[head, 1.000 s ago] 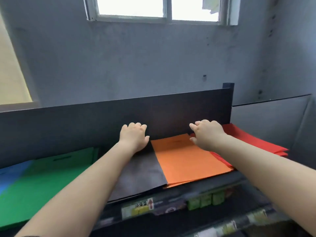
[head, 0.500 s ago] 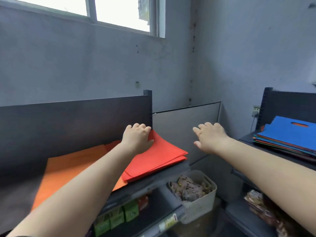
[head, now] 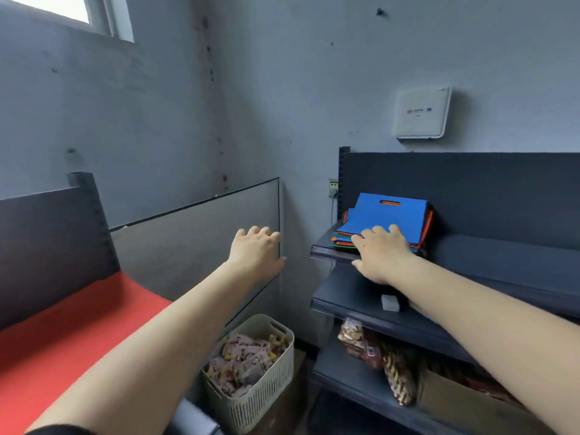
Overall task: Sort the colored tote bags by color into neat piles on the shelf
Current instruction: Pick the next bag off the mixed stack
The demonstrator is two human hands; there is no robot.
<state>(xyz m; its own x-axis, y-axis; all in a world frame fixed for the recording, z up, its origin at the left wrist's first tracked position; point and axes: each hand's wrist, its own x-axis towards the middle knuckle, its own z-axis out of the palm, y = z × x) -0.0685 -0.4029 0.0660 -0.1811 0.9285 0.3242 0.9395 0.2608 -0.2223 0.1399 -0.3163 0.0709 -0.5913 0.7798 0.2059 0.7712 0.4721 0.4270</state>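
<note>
Mixed stack point(head: 387, 219): tote bags of several colors, a blue one on top, lying on the top shelf point(head: 502, 262) of the right-hand rack.
Right hand point(head: 381, 257): at the stack's near edge, fingers point(head: 376, 232) loosely spread over the blue bag, thumb below the shelf lip; whether it grips cannot be told.
Left hand point(head: 255, 254): in the air left of the stack, fingers relaxed, holding nothing.
Red bags point(head: 62, 334): flat on the shelf far left of the stack.
Basket point(head: 260, 394): on the floor, below and left of the stack, holding packets.
</note>
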